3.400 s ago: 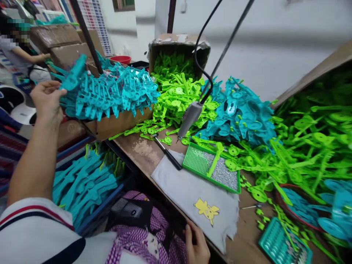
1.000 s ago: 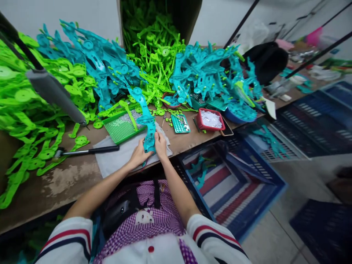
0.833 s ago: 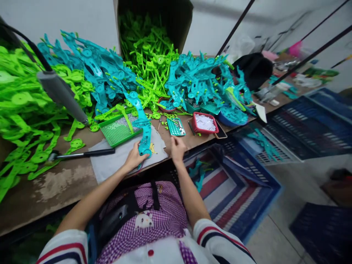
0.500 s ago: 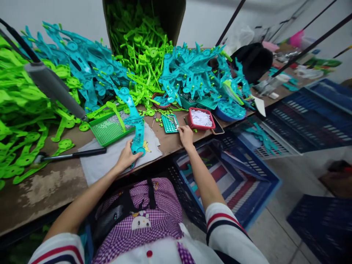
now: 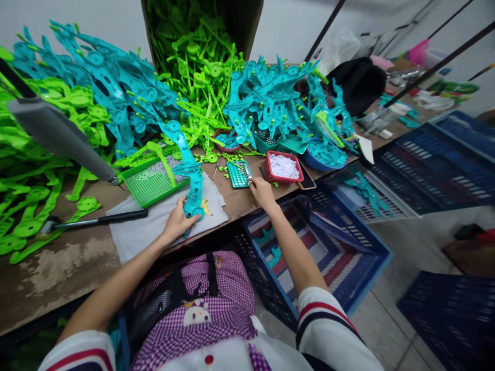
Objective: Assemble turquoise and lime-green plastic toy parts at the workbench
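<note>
My left hand [image 5: 178, 220] grips the lower end of a blue plastic part [image 5: 194, 188], which stands up over a grey cloth [image 5: 154, 225]. Beside the part lies a green tray [image 5: 149, 188] of small metal pieces with a green plastic piece across it. My right hand [image 5: 262, 190] is at the right edge of a small teal tray [image 5: 236, 178] with rows of small shiny pieces, its fingertips pinched together; what they hold is too small to make out. A red basket [image 5: 284, 179] of white pieces sits just right of that tray.
Heaps of green parts [image 5: 197, 77] and blue parts [image 5: 266, 98] cover the back of the table. A grey tool [image 5: 58, 129] hangs at the left above a hammer [image 5: 100, 219]. Blue crates [image 5: 348, 288] stand below the table's edge at the right.
The hanging grey tool has shifted left and slightly down in the view. Both hands stay in nearly the same places, with the right fingertips still at the teal tray.
</note>
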`<state>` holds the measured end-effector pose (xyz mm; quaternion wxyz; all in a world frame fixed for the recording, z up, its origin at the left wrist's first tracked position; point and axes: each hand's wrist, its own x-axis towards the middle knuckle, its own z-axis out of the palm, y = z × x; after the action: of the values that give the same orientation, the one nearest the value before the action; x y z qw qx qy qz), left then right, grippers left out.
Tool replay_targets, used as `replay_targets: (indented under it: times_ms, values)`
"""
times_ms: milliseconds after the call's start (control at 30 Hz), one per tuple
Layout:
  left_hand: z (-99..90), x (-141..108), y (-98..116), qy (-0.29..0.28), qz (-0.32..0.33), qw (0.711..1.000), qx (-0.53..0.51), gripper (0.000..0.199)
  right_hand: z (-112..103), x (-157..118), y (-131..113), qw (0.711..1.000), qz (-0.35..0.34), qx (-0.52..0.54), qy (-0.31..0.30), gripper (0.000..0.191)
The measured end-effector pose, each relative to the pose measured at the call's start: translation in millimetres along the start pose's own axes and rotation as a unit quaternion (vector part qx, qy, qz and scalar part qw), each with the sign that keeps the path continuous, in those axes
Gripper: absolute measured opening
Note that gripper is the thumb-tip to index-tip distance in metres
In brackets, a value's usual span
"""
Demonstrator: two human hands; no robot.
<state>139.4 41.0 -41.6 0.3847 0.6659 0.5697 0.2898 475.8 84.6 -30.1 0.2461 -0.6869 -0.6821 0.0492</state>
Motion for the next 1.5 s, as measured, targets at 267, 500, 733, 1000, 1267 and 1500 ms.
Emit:
replay_targets:
  times_ms: [267, 500, 733, 1000, 1267, 1500]
  values:
    - [-6.5, 3.0, 10.0, -0.05, -0.026, 0.998, -0.027, 0.078, -16.8, 13.7, -8.9, 0.997, -0.044, -0.005, -0.066, 0.009]
    - [-1.4, 2.0, 8.2, -0.022, -0.036, 0.999, -0.022, 0.076, 22.4, -8.0, -128.9, 0.968, -0.196, 0.143, -0.056, 0.018]
    - [1.9, 1.3, 1.6, -0.035, -0.025, 0.999, -0.002, 0.077, 46.5, 2.8, -162.5, 0.968, -0.234, 0.037, -0.087, 0.02]
    - [1.5, 0.6, 4.0, -0.032, -0.034, 0.999, -0.017, 0.076, 40.9, -3.4, -146.6, 0.959, -0.195, 0.196, -0.057, 0.026]
    - [1.9, 0.6, 1.2, -0.028, -0.025, 0.999, -0.023, 0.076, 62.9, -4.8, -150.6, 0.963, -0.195, 0.185, -0.03, 0.026]
    - [1.7, 0.2, 3.8, -0.029, -0.029, 0.999, -0.02, 0.074, 64.0, -3.1, -141.6, 0.956, -0.231, 0.172, -0.046, 0.03]
